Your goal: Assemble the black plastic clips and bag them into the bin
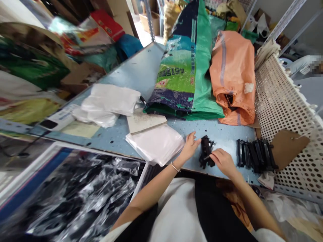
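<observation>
Black plastic parts (207, 148) lie on the blue tabletop in front of me; their exact kind cannot be made out. My right hand (223, 162) pinches the near right side of one of them between thumb and fingers. My left hand (189, 146), with a beaded bracelet at the wrist, is at their left side, fingers apart and fingertips close to the black plastic. Whether it touches is unclear. To the right, several similar black parts (256, 155) stand side by side in a row. A stack of clear plastic bags (161, 144) lies left of my left hand, partly under a flat grey board (145, 121).
A green woven sack (202, 67) and an orange sack (234, 74) stand at the back. A perforated white panel (292, 111) bounds the right side, with brown cardboard (289, 148) against it. White bags (111, 101) lie left. Below left, a bin holds bagged black items (88, 195).
</observation>
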### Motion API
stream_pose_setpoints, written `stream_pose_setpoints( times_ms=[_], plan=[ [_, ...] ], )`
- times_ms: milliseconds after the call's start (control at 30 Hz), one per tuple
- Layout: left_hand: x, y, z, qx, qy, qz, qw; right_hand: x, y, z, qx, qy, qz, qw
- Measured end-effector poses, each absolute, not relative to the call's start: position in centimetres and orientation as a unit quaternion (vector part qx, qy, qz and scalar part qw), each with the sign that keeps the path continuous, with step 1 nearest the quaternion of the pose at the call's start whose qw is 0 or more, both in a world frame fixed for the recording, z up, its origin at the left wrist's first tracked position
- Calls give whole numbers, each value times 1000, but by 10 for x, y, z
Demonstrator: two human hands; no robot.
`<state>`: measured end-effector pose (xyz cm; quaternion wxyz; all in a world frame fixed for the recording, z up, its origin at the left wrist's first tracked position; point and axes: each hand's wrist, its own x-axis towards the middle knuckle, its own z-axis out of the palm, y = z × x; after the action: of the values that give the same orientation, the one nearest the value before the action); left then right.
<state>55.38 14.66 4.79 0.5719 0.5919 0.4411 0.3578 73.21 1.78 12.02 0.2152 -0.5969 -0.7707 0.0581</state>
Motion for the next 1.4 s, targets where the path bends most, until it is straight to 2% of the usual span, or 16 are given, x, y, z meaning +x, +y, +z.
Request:
stream_pose_setpoints(
  times_ms=[133, 233, 333, 400, 500, 633, 733, 900, 1000, 1067, 1200, 1267, 1400],
  plan=[
    [553, 232, 60, 717, 471, 312, 409, 776, 7, 105, -620, -758, 24, 199],
    [556, 303, 80, 717, 505, 292, 382, 780, 13, 87, -615, -766, -7, 186],
    [558, 339, 96, 717, 522, 260, 381, 773, 30, 84, -619, -762, -1, 189],
    [554, 331, 102, 717, 529, 236, 387, 769, 44, 92, -620, -757, 42, 200],
    [540, 272, 108, 715, 504, 238, 422, 762, 67, 111, -644, -713, 101, 257],
    [523, 174, 122, 666, 410, 353, 514, 744, 103, 128, -681, -661, 98, 298],
    [516, 140, 130, 609, 406, 357, 581, 731, 120, 130, -631, -713, 82, 292],
    [507, 147, 136, 611, 374, 313, 623, 731, 119, 132, -603, -744, 15, 286],
    [505, 150, 137, 643, 342, 246, 639, 742, 116, 136, -600, -756, -40, 259],
    [510, 149, 132, 629, 329, 220, 669, 747, 117, 138, -609, -756, -36, 237],
    [527, 145, 114, 524, 353, 278, 723, 740, 114, 137, -672, -700, 85, 227],
    [533, 145, 105, 462, 376, 294, 747, 725, 105, 131, -643, -724, 121, 218],
    [540, 145, 91, 435, 404, 332, 733, 692, 88, 113, -555, -814, 44, 166]
  ],
)
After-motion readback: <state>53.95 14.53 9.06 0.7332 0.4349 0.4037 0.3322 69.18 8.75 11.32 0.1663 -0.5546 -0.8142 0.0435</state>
